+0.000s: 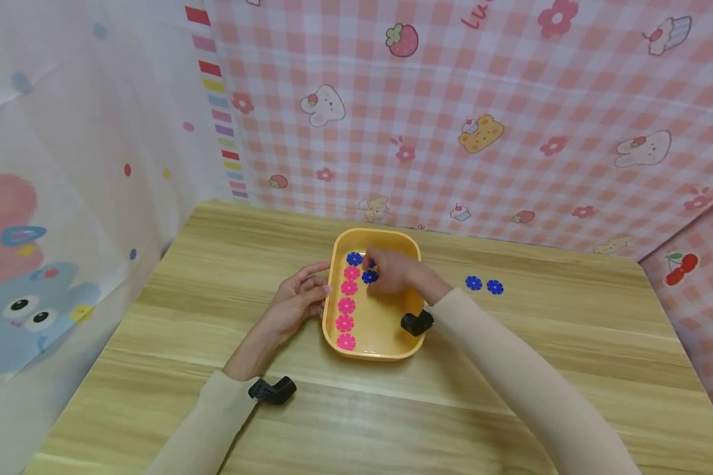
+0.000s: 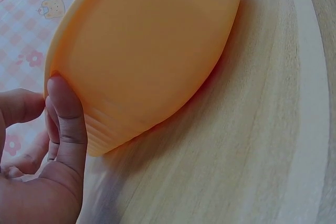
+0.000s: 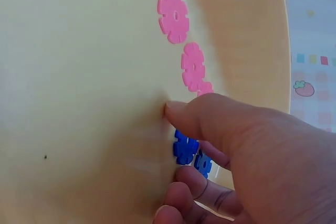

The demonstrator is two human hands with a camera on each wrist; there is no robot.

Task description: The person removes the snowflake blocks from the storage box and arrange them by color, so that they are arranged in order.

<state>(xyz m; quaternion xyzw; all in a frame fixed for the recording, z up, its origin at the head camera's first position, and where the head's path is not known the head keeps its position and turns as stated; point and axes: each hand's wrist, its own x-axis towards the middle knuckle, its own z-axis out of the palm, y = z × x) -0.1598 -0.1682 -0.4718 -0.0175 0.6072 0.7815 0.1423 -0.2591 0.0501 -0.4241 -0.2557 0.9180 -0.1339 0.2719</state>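
A yellow rectangular tray (image 1: 386, 355) stands on the wooden table. My left hand (image 1: 294, 303) holds its left side, thumb at the rim and fingers (image 2: 67, 98) against the outer wall. Inside, several pink flower-shaped discs (image 1: 346, 305) form a column along the left wall, with a blue flower-shaped disc (image 1: 354, 258) at its far end. My right hand (image 1: 395, 270) reaches into the far part of the tray, over a second blue disc (image 1: 369, 277) and another partly hidden one. Its thumb (image 3: 184, 116) stands apart from the blue discs, and the fingers curve around them.
Two more blue discs (image 1: 484, 285) lie side by side on the table (image 1: 570, 330), right of the tray. A pink checked cloth (image 1: 428, 99) hangs behind the table's far edge. Black wrist devices (image 1: 273, 390) sit at both sleeves.
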